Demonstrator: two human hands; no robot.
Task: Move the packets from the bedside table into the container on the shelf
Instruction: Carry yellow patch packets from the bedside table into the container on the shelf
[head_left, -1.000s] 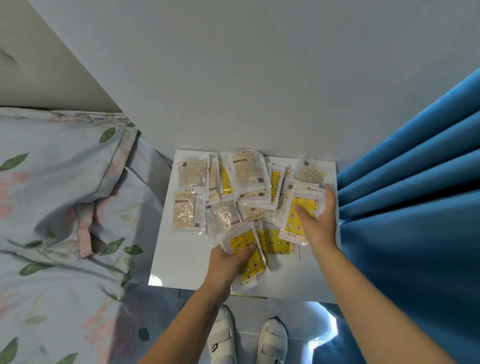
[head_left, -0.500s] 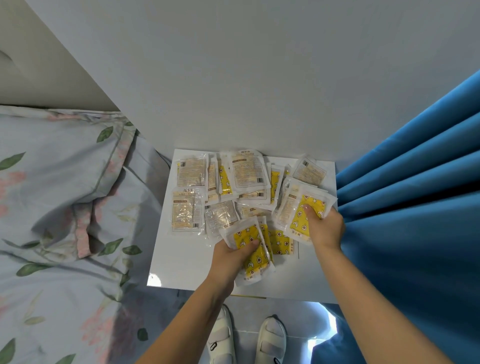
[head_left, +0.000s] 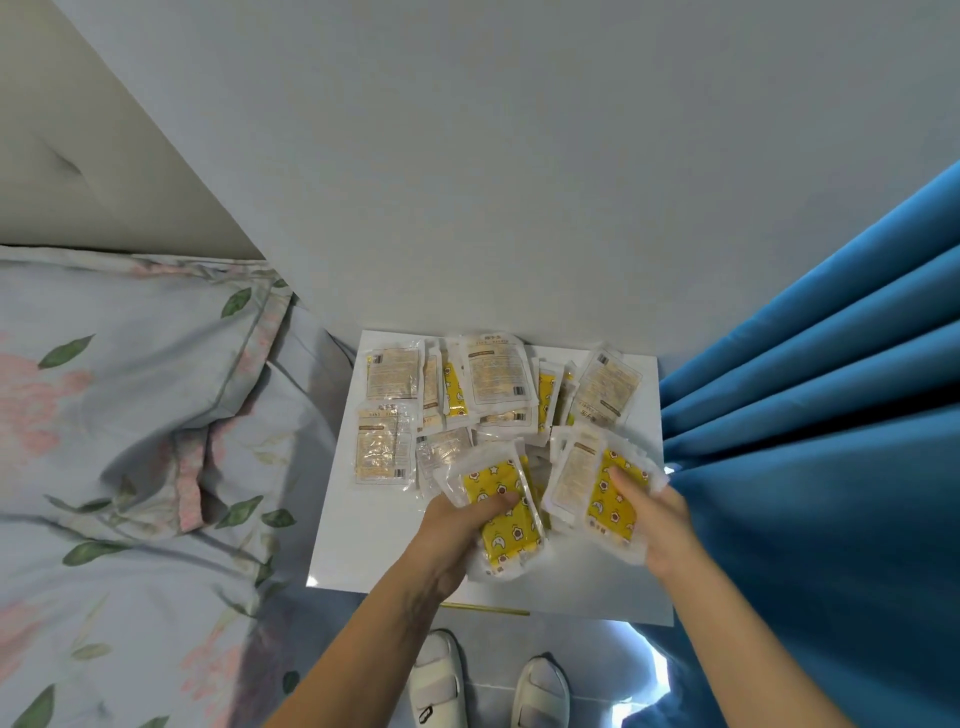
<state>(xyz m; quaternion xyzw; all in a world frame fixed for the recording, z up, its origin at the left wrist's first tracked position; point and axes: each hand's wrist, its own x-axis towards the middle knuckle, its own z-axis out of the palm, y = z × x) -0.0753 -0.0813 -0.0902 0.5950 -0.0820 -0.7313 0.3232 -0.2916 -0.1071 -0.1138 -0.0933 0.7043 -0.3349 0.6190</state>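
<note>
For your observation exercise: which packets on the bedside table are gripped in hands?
The two yellow-printed bundles nearest the person: one in the left hand, one in the right hand.

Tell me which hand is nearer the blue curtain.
Right. The right hand, gripping yellow packets, sits close beside the blue curtain; the left hand is farther away, across the bedside table.

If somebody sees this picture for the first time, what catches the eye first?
The yellow packets held in the left hand and the right hand, near the front of the white bedside table. Then the bright blue curtain on the right.
</note>
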